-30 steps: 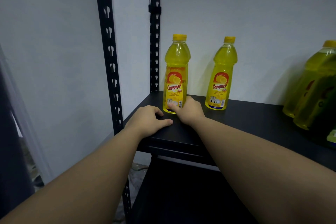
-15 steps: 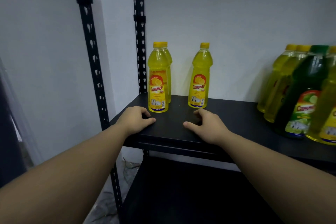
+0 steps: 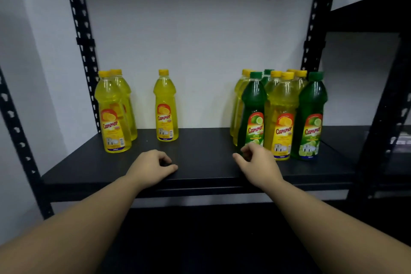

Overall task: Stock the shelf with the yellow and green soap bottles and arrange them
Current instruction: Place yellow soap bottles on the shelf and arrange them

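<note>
On the black shelf board (image 3: 200,147) two yellow soap bottles (image 3: 113,113) stand one behind the other at the left. A single yellow bottle (image 3: 165,107) stands right of them near the back. At the right stands a tight cluster of several yellow and green bottles, with a green bottle (image 3: 253,109), a yellow bottle (image 3: 282,115) and another green bottle (image 3: 311,115) in front. My left hand (image 3: 153,167) rests on the shelf's front part, fingers loosely curled, holding nothing. My right hand (image 3: 258,162) hovers just in front of the cluster's left green bottle, fingers loosely curled and empty.
Black perforated uprights (image 3: 82,35) frame the shelf at left and right (image 3: 313,35). A white wall lies behind. A second dark shelf unit (image 3: 378,87) adjoins on the right. A lower dark shelf (image 3: 200,240) sits beneath my forearms.
The view has swung right, bringing the whole bottle cluster into sight. My right hand left the left yellow bottle and moved right toward the cluster. My left hand stays on the shelf.
</note>
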### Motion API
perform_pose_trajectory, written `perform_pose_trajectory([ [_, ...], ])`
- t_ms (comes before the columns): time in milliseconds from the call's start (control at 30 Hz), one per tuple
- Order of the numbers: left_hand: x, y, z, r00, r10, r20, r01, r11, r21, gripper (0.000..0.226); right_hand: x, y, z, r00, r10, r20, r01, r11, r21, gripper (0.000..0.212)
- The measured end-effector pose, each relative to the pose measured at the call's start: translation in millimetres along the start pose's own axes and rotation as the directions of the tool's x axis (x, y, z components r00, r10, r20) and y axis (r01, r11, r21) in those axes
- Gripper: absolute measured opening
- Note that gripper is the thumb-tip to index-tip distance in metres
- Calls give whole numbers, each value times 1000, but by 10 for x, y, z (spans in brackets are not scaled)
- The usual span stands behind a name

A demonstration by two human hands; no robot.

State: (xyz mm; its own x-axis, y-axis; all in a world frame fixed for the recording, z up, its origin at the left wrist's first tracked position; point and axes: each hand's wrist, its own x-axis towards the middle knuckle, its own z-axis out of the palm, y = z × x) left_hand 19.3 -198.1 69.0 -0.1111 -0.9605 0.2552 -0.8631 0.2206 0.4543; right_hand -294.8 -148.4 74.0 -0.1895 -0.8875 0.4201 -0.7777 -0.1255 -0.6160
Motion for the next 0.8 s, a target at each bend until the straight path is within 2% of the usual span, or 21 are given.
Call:
perform_pose_trajectory([
  [233,151,789,440,993,110,49,-108,993,-48,24,47,637,-424,965,214,-150,-215,977,9,26],
  [333,252,1078,630,990,128,67,-121,988,-99,35,79,728,-446,957,251,-147,-249,968,38,27],
  [500,447,1468,916,993,103,64,-99,993,-63,69,27,749,-331,968,190,-167,-210,971,-112,23],
  [600,548,1629,1049,996,85,41,-75,977,-201,94,23,763,-272,964,178,-196,-206,970,-131,22],
  [667,588,1728,1108,991,125,54,-106,957,-270,97,22,773,-246,961,175,-213,-206,970,-131,21],
  [800,662,1802,1184,983,176,49,-153,940,-304,88,-14,821,-160,963,110,-247,-158,970,-186,22],
])
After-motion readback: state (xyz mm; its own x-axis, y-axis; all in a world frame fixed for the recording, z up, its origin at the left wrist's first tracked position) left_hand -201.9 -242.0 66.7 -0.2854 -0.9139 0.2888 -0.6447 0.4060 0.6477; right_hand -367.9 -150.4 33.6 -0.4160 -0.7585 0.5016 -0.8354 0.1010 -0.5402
